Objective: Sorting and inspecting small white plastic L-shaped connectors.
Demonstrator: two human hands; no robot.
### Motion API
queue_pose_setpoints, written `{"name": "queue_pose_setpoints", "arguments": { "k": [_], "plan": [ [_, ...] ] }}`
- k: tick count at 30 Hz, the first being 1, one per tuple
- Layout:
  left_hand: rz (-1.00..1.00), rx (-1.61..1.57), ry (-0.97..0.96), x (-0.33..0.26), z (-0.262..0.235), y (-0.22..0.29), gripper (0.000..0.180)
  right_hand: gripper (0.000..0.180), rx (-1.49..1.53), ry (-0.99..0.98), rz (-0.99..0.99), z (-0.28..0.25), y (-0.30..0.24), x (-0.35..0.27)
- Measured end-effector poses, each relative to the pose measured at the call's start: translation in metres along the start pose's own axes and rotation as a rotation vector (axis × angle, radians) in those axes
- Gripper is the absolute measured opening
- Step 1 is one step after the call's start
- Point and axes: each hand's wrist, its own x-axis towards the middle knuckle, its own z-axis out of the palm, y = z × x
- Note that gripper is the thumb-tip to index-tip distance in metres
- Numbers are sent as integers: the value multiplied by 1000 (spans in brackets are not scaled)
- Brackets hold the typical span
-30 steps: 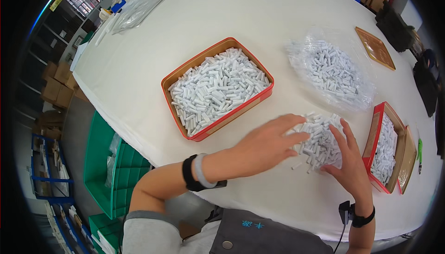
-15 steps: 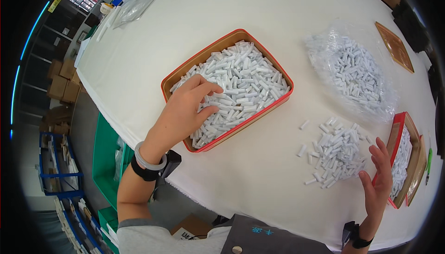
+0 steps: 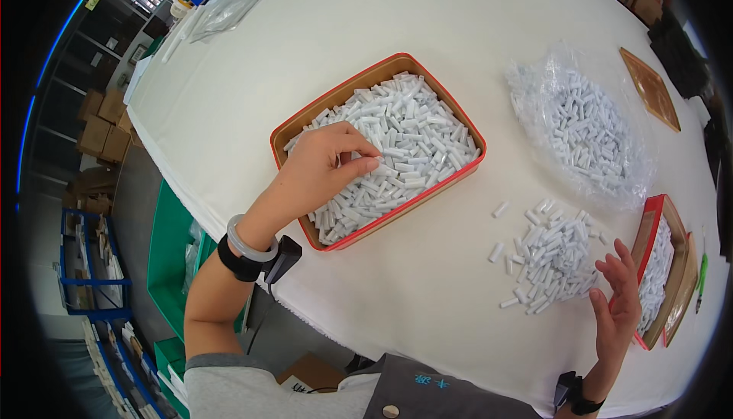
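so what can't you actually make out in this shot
- Head view: whether the left hand pinches any tube; its curled fingers hide the grip inside the big tray.
- The small tray at the right: the rim's bend and the right hand cover part of it.
- The bag of tubes: its count, too small and crinkled.
- The loose pile: markings on any tube, too small.

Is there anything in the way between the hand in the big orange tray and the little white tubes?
No, nothing visible is in the way. The left hand already rests on the white tubes in the big tray, fingers curled into them. The right hand is open beside the loose pile on the table.
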Motion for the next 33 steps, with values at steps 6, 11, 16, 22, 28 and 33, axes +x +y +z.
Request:
{"name": "queue_pose_setpoints", "arguments": {
  "k": [6,11,16,22,28,33],
  "plan": [
    [-48,-165,129,-5,-7,8,11,45,64,50,11,0,-3,-2],
    [106,-409,-18,-38,19,81,13,34,41,75,-79,0,-30,-10],
    [117,-774,-371,-66,78,121,28,46,58,-325,-392,44,-90,-9],
    [9,-1016,-572,-60,107,138,40,37,-108,-100,-470,44,-77,-21],
    [358,-518,-156,-58,114,101,22,19,-365,846,-279,-78,8,-33],
    [311,15,293,-53,55,65,15,27,-835,447,67,-135,71,-45]
  ]
}}
